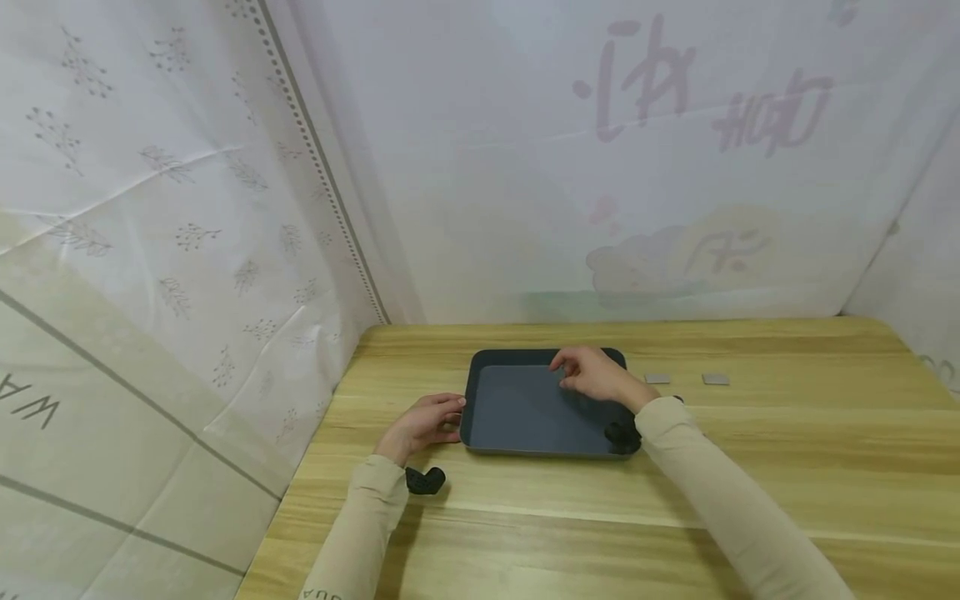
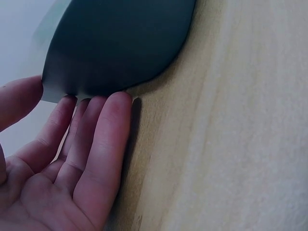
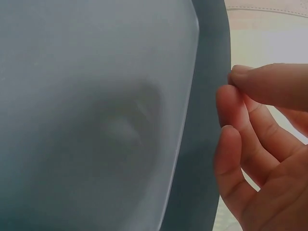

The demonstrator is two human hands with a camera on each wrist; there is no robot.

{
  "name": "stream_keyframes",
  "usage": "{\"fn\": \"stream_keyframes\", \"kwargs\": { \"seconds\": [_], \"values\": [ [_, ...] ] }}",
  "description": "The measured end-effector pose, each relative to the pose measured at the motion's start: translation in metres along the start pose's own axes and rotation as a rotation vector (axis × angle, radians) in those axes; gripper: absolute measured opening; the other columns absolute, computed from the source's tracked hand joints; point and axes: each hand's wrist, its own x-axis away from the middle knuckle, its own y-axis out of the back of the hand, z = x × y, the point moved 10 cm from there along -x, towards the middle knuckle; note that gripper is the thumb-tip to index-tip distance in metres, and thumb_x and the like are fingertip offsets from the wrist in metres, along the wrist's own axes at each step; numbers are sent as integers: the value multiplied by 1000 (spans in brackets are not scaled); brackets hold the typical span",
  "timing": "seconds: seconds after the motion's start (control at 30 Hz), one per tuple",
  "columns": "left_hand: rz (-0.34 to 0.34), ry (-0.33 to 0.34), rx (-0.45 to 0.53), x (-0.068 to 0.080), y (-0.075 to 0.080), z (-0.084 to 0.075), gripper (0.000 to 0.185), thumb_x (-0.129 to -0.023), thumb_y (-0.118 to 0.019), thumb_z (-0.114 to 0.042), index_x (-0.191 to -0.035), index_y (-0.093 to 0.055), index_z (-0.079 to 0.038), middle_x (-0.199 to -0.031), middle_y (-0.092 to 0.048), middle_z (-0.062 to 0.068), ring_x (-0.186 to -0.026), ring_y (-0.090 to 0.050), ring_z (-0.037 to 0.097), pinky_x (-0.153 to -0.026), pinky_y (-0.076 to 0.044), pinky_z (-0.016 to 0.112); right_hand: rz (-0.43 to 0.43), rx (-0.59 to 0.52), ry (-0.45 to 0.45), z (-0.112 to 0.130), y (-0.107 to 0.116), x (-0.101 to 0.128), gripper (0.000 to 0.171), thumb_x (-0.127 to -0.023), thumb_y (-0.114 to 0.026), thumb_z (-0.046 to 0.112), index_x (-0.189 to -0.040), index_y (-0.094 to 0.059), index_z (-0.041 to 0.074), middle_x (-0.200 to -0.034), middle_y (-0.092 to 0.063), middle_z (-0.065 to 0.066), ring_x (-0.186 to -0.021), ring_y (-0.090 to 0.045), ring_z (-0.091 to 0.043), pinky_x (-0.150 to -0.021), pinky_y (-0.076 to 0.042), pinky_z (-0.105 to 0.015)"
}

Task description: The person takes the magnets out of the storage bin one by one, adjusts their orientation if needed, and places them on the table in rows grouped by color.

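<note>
A dark grey rectangular baking tray [image 1: 525, 417] lies on the wooden table, its flat bottom bare. Beside its left wall is my left hand [image 1: 423, 423]. Seen from the left wrist, the thumb tip meets the tray's rim, and the nearly straight fingers [image 2: 113, 115] touch the outside of the wall low down, close to the tabletop. My right hand [image 1: 596, 375] hovers over the far right part of the tray, fingers loosely bent. In the right wrist view the thumb [image 3: 269, 82] overlaps the index fingertip beside the tray's wall, and nothing shows between them.
Two small flat grey pieces, one [image 1: 657, 378] nearer the tray and the other [image 1: 716, 379] farther right, lie on the wooden table [image 1: 540, 533]. Black wrist devices [image 1: 426, 481] sit at both cuffs. White printed curtains [image 1: 480, 167] hang behind and to the left.
</note>
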Motion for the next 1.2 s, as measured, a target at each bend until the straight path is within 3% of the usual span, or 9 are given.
{"fn": "stream_keyframes", "kwargs": {
  "seconds": [0.43,0.73,1.2],
  "values": [
    [6,-4,-2,0,0,0,47,-101,-52,-24,-139,-45,3,-105,-64,7,-87,-63,13,-76,-56,32,-68,-21,18,5,10,17,27,-91,-65,8,-118,-63,8,-108,-62,-18,-89,-62,-19,-77,-52,-36],
    [2,1,-2,0,0,0,47,-100,-53,-24,-139,-46,3,-103,-65,5,-86,-64,13,-74,-56,29,-102,1,56,11,17,33,27,-91,-65,8,-118,-62,6,-98,-63,-5,-79,-60,-11,-70,-50,-30],
    [10,-7,-3,-1,-1,0,47,-101,-52,-24,-139,-45,2,-103,-65,5,-87,-64,13,-76,-56,31,-137,0,18,1,31,55,26,-92,-66,12,-117,-62,9,-99,-64,-5,-78,-59,-11,-68,-50,-29]
  ]
}}
